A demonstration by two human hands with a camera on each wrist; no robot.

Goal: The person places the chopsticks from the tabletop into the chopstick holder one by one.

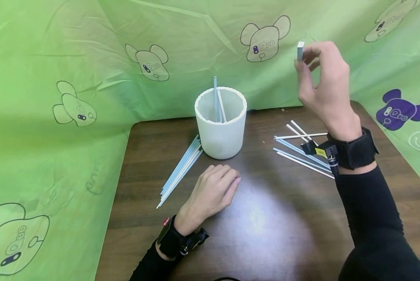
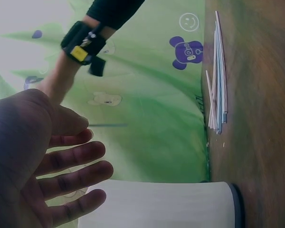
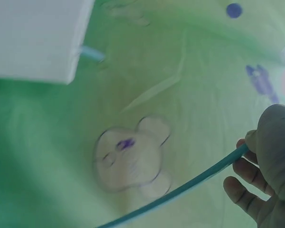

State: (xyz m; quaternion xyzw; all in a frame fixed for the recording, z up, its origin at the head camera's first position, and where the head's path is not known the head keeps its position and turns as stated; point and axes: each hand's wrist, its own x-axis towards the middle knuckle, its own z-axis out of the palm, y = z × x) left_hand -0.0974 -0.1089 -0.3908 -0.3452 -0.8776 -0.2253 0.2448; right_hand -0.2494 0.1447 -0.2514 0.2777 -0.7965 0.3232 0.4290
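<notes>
We judge the work to be in its early stages. In the white cup (image 1: 220,136) on the table (image 1: 259,234) we count at least one blue stick (image 1: 215,97) and one white stick (image 1: 221,105), leaning close together. Most sticks lie outside it: a left bundle (image 1: 180,171) just beside the cup, roughly aligned, and a looser right pile (image 1: 294,148), some sticks crossing.

One more, the held stick (image 1: 300,54), is up in the air to the right of the cup, and not in it; the right hand (image 1: 327,78) pinches it between thumb and fingers. The left hand (image 1: 215,189) is in front of the cup, its fingers relaxed and apart, holding nothing; we cannot tell whether it touches the table.

From the head we see the held stick nearly end-on, like a short block; the right wrist view gives us its long blue side. Only the head view lets us look inside the cup. There the right wrist hides part of the right pile, which the left wrist view shows unobstructed.
</notes>
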